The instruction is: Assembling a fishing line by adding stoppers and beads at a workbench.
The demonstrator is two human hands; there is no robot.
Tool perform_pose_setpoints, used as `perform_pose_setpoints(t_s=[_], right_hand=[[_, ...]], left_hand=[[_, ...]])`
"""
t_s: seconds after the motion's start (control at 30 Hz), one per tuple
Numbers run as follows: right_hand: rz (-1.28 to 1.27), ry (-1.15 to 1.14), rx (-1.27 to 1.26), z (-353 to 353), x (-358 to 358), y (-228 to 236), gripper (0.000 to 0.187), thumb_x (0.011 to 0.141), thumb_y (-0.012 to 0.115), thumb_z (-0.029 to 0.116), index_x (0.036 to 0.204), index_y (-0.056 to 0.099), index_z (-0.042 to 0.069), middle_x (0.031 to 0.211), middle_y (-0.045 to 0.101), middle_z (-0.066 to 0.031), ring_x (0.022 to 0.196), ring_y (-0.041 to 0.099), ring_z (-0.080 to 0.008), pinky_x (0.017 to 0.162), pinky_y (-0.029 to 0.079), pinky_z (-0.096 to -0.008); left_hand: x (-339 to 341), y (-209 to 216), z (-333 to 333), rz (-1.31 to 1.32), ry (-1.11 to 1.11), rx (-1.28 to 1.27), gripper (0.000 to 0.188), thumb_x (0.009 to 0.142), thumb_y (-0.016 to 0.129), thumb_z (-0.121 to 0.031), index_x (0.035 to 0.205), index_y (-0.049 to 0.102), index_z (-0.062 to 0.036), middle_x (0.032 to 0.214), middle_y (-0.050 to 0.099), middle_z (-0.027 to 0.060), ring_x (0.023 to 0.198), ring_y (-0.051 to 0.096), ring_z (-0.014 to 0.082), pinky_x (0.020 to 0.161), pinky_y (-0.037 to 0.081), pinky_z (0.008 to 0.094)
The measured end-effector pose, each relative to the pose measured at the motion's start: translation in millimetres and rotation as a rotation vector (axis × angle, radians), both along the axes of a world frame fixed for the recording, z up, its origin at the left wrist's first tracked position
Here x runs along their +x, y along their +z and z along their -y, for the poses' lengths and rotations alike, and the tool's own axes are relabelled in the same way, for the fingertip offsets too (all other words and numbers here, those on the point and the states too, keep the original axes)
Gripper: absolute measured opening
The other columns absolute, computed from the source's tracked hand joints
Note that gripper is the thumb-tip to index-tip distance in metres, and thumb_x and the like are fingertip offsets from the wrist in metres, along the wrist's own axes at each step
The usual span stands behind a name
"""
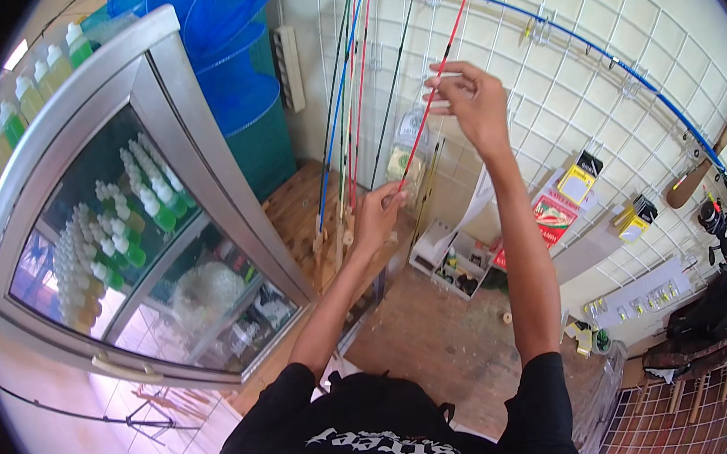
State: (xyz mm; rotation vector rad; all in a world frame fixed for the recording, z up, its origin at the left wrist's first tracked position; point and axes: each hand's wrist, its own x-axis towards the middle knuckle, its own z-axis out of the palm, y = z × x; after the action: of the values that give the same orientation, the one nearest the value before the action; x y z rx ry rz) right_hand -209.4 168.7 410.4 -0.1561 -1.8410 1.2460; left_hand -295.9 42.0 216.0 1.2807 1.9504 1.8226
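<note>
A thin red fishing rod [422, 132] with dark bands leans upright in front of me, its upper end running out of the top of the view. Low on the rod, the fingers of my left hand [378, 215] are closed round it. Farther up, my right hand [473, 106] has its fingers loosely bent about the same rod, thumb side toward it. Just left stand several other slim rods, among them a blue rod [333, 136] and a dark green rod [391, 98]. Their lower ends reach a wooden stand [326, 254].
At the left stands a metal-framed glass cabinet [214, 322] with bottles inside and on top. Blue nets [226, 21] hang behind it. A white wire grid [561, 88] carries packets and a blue rod with a reel [721, 235]. A white box [456, 262] rests on the brown tabletop [431, 339].
</note>
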Motion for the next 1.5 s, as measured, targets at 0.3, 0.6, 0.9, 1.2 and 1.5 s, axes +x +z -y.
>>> perform_pose_setpoints(t_s=[0.3,0.6,0.9,1.2,1.5], right_hand=[[0.032,-0.081,-0.017,-16.7,-42.5,-17.1,0.017,0.085,0.061,0.002,0.101,0.064,-0.003,0.081,0.069,-0.0130,0.070,0.069,-0.0171,0.055,0.057,-0.0273],[0.012,-0.112,-0.044,-29.5,-61.2,-25.4,0.018,0.085,0.062,0.005,0.102,0.064,-0.002,0.075,0.068,-0.0126,0.065,0.068,-0.0160,0.051,0.056,-0.0263],[0.006,-0.083,-0.016,-29.3,-71.5,-32.9,0.024,0.087,0.062,0.009,0.109,0.062,-0.002,0.077,0.069,-0.0123,0.067,0.068,-0.0153,0.052,0.056,-0.0261],[0.082,-0.124,0.014,-26.6,-45.6,-49.2,0.033,0.086,0.065,0.012,0.116,0.059,0.000,0.080,0.070,-0.0149,0.068,0.068,-0.0158,0.054,0.053,-0.0257],[0.101,-0.169,-0.024,-2.0,28.8,-92.0,0.024,0.092,0.057,0.009,0.115,0.061,0.002,0.093,0.069,-0.0104,0.085,0.067,-0.0153,0.068,0.056,-0.0264]], left_hand=[[-32.3,-45.9,-39.0,-0.033,0.185,0.075,0.021,0.089,0.060,-0.020,0.106,0.066,-0.0081,0.078,0.069,0.0105,0.064,0.063,0.0232,0.063,0.047,0.0338],[-20.5,-11.7,-33.7,-0.003,0.208,-0.110,0.025,0.092,0.054,-0.016,0.113,0.063,-0.0068,0.094,0.070,0.0104,0.091,0.066,0.0215,0.081,0.048,0.0313],[-33.1,-27.6,-43.4,-0.049,0.221,0.030,0.021,0.092,0.055,-0.018,0.110,0.061,-0.0091,0.091,0.070,0.0116,0.078,0.068,0.0263,0.068,0.050,0.0368],[-22.3,-27.6,-42.3,-0.011,0.258,-0.106,0.023,0.090,0.057,-0.016,0.111,0.060,-0.0075,0.091,0.069,0.0117,0.084,0.067,0.0235,0.072,0.049,0.0341],[-6.5,-7.6,-40.6,0.004,0.363,-0.224,0.028,0.088,0.060,-0.019,0.114,0.062,-0.0077,0.099,0.068,0.0162,0.089,0.067,0.0294,0.074,0.050,0.0384]])
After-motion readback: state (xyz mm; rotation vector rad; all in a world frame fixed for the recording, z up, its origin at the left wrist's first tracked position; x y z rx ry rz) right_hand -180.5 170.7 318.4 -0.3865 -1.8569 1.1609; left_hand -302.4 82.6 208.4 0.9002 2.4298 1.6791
